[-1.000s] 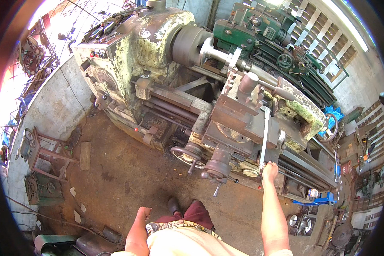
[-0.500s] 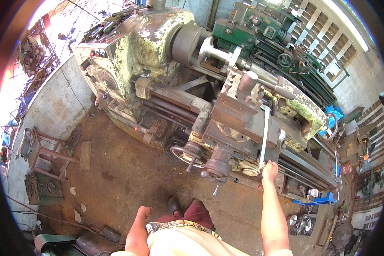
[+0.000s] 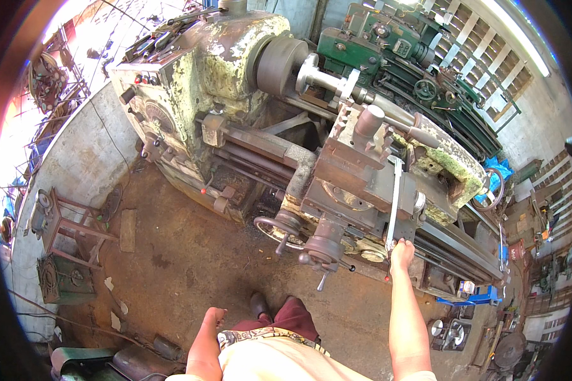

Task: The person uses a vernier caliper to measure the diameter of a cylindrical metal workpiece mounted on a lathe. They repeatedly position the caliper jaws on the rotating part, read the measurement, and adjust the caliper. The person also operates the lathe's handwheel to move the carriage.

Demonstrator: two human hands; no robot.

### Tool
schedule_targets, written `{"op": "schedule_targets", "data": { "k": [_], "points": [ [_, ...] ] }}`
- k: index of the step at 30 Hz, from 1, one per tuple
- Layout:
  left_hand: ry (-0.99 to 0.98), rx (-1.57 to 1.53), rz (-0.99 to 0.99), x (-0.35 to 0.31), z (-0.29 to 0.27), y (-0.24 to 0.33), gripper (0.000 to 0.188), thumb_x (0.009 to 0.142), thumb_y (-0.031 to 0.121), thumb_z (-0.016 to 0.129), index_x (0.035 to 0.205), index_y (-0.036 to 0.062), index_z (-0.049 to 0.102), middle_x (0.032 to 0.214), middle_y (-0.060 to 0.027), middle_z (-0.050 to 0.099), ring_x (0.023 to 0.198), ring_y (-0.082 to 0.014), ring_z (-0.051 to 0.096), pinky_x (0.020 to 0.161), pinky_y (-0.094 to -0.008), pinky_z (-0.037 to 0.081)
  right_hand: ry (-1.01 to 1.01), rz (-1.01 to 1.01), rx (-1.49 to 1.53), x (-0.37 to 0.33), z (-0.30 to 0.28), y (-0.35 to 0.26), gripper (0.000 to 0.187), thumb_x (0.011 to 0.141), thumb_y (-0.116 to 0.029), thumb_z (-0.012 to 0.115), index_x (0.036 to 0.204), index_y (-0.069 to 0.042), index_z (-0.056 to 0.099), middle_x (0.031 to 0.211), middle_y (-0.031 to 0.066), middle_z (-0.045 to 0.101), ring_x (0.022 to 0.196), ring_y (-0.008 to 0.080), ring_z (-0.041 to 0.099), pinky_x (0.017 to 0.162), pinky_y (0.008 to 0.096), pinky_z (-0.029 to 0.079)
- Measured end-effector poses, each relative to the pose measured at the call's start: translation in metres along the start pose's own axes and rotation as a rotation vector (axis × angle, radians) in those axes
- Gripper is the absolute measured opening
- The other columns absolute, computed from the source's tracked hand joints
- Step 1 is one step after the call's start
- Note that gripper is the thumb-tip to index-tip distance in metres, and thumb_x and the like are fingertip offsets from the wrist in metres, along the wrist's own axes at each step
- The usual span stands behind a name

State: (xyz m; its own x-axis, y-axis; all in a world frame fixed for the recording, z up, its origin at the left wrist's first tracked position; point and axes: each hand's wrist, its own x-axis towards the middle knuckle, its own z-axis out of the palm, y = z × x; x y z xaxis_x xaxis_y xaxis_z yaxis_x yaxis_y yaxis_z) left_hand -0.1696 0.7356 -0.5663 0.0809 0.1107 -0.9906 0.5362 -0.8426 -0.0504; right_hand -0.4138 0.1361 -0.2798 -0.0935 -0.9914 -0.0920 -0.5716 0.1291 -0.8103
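My right hand (image 3: 402,253) is closed at the front edge of a worn lathe's carriage (image 3: 356,178), by the lower end of a long pale metal bar (image 3: 394,203). That bar lies along the carriage; whether my curled fingers hold it or a small lever there is hidden. My left hand (image 3: 215,315) hangs low by my waist, loosely closed, with nothing visible in it. On the lathe, a bright flanged shaft (image 3: 327,81) stretches from the dark round chuck (image 3: 279,66) toward the tailstock (image 3: 454,165). A tool post (image 3: 367,124) stands on the carriage.
Handwheels and a lever handle (image 3: 324,251) jut from the carriage toward me. Tools (image 3: 162,38) lie on the headstock. Behind is a green lathe (image 3: 356,51). A small wooden stand (image 3: 76,228) is at left, and a blue metal stand (image 3: 483,296) at right.
The flange beside the chuck shows a slightly different outline, as if turned. Both my hands and the carriage keep their places.
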Motion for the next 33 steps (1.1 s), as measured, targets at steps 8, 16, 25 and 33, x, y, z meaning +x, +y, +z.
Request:
{"op": "schedule_targets", "data": {
  "k": [8, 16, 25, 33],
  "points": [
    [0.078, 0.036, 0.022, -0.012, 0.005, 0.000, 0.046, 0.104, 0.051, 0.053, 0.077, 0.0147, 0.054, 0.056, 0.0006, 0.041, 0.048, -0.0167, 0.035, 0.048, -0.0390, 0.032, -0.007, -0.032, -0.042, 0.012, 0.004, 0.013, 0.032, 0.100, -0.021, 0.056, 0.095, 0.010, 0.062, 0.097, 0.0285, 0.070, 0.093, 0.0422, 0.067, 0.083, 0.0484, 0.047],
    [0.105, 0.042, 0.015, -0.013, 0.006, 0.000, 0.047, 0.103, 0.049, 0.057, 0.073, 0.0128, 0.053, 0.058, -0.0004, 0.044, 0.048, -0.0179, 0.038, 0.050, -0.0392, 0.036, -0.015, -0.025, -0.055, 0.015, 0.005, 0.017, 0.033, 0.101, -0.022, 0.056, 0.093, 0.010, 0.061, 0.096, 0.0286, 0.070, 0.092, 0.0415, 0.066, 0.083, 0.0479, 0.047],
    [0.094, 0.043, 0.038, -0.023, 0.007, 0.004, 0.049, 0.103, 0.049, 0.057, 0.072, 0.0115, 0.051, 0.058, -0.0011, 0.043, 0.049, -0.0179, 0.039, 0.050, -0.0393, 0.036, -0.019, -0.024, -0.010, 0.012, 0.004, 0.014, 0.031, 0.100, -0.021, 0.056, 0.091, 0.009, 0.061, 0.092, 0.0273, 0.069, 0.087, 0.0397, 0.064, 0.080, 0.0469, 0.046],
    [0.095, 0.105, 0.048, -0.019, 0.004, 0.006, 0.051, 0.105, 0.052, 0.051, 0.073, 0.0113, 0.055, 0.057, -0.0017, 0.043, 0.049, -0.0187, 0.040, 0.050, -0.0397, 0.038, -0.027, 0.005, 0.044, 0.013, 0.004, 0.013, 0.030, 0.101, -0.019, 0.055, 0.091, 0.009, 0.059, 0.092, 0.0267, 0.068, 0.087, 0.0386, 0.064, 0.081, 0.0470, 0.046]
  ]
}}
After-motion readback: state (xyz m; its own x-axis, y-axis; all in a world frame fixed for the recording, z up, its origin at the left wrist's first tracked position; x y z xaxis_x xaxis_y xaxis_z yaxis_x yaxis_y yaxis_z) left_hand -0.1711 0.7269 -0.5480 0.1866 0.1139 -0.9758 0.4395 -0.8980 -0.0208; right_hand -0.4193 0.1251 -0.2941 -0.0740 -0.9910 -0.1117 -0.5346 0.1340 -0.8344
